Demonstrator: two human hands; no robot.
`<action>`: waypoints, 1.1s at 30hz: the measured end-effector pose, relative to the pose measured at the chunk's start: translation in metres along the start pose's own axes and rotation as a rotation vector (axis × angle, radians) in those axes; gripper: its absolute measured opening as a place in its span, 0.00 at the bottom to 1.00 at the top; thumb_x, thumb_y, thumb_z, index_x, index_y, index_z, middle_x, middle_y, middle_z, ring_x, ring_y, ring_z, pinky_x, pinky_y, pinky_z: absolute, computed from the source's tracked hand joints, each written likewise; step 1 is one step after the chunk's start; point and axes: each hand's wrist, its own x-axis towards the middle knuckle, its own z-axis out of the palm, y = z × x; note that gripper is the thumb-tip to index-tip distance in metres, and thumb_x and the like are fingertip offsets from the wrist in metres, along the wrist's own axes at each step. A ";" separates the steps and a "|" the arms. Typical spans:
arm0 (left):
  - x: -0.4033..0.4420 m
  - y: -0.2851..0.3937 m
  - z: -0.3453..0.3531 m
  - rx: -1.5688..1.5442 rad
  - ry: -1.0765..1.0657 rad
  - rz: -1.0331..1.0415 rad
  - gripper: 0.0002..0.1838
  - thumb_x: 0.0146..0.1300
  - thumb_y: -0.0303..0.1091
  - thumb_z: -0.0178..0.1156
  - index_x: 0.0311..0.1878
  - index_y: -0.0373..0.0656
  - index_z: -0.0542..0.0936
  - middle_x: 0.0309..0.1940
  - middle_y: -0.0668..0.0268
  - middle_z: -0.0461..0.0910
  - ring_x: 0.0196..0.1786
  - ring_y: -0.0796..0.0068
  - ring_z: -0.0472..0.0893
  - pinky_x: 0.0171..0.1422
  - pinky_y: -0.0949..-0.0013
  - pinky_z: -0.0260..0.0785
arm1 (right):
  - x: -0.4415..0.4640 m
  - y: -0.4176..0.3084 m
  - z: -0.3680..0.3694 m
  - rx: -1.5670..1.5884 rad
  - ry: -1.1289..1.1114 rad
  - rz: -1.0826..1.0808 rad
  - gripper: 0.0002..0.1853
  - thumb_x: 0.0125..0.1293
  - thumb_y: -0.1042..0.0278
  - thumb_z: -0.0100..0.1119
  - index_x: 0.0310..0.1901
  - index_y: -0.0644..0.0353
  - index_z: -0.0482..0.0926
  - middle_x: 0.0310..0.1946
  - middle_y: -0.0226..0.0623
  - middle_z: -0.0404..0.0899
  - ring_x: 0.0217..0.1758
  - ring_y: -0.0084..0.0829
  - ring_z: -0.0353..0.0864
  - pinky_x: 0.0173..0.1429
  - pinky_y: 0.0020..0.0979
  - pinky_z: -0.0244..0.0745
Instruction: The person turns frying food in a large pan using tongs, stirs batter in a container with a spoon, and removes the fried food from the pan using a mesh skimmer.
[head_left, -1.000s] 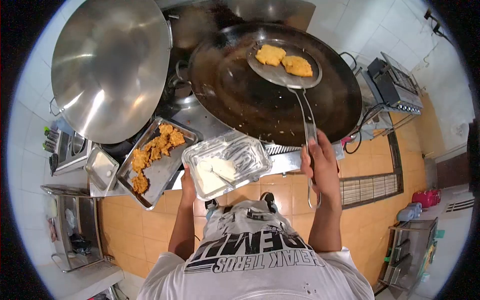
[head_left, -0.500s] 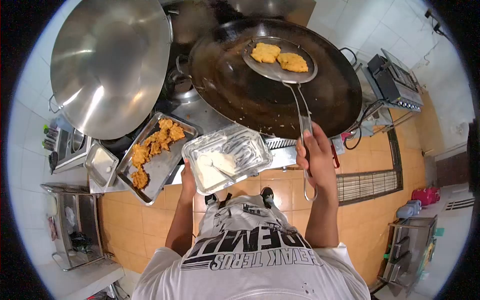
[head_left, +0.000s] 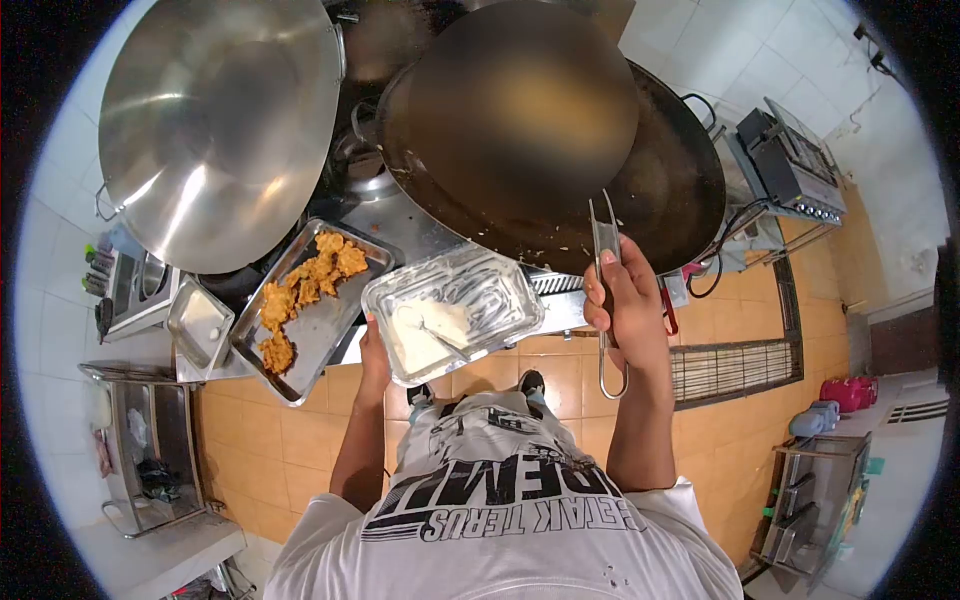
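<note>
My right hand (head_left: 628, 300) is closed round the metal handle of a skimmer (head_left: 606, 235), which reaches over the large dark wok (head_left: 660, 190). A blurred patch covers the skimmer's head and much of the wok, with a yellowish smear inside it. My left hand (head_left: 374, 355) grips the left edge of a metal tray of white batter (head_left: 425, 330), in which a spoon (head_left: 445, 343) lies. Left of that tray, a second metal tray (head_left: 325, 330) holds golden fried pieces (head_left: 312, 280).
A large shiny metal wok (head_left: 220, 130) stands at the upper left. A small tray with white contents (head_left: 203, 330) sits at the counter's left end. A black oven (head_left: 790, 175) is at the right, and a metal rack (head_left: 815, 500) stands lower right.
The skimmer and my right hand have moved slightly up and left since the first frame. The two yellow fried pieces seen on the skimmer earlier are now behind the blurred patch.
</note>
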 end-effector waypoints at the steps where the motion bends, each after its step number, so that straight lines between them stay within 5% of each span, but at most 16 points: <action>1: 0.003 -0.003 -0.002 -0.012 0.002 0.005 0.36 0.68 0.62 0.41 0.51 0.31 0.74 0.42 0.60 0.79 0.43 0.72 0.78 0.48 0.71 0.71 | -0.002 0.001 0.001 0.015 -0.010 0.003 0.05 0.72 0.69 0.40 0.44 0.58 0.66 0.19 0.29 0.64 0.16 0.17 0.58 0.19 0.19 0.56; 15: -0.001 0.005 -0.002 0.005 -0.040 0.016 0.35 0.68 0.60 0.41 0.52 0.30 0.73 0.44 0.58 0.79 0.44 0.72 0.79 0.49 0.71 0.71 | 0.009 0.019 0.001 0.060 -0.026 0.031 0.04 0.72 0.70 0.39 0.39 0.57 0.64 0.19 0.29 0.64 0.16 0.18 0.59 0.19 0.21 0.58; 33: -0.004 0.005 0.006 -0.049 -0.043 0.056 0.33 0.70 0.58 0.39 0.49 0.31 0.75 0.41 0.61 0.79 0.41 0.75 0.78 0.46 0.72 0.71 | 0.028 0.011 -0.004 0.009 -0.026 0.001 0.10 0.73 0.66 0.40 0.52 0.56 0.65 0.18 0.28 0.63 0.15 0.15 0.56 0.17 0.17 0.55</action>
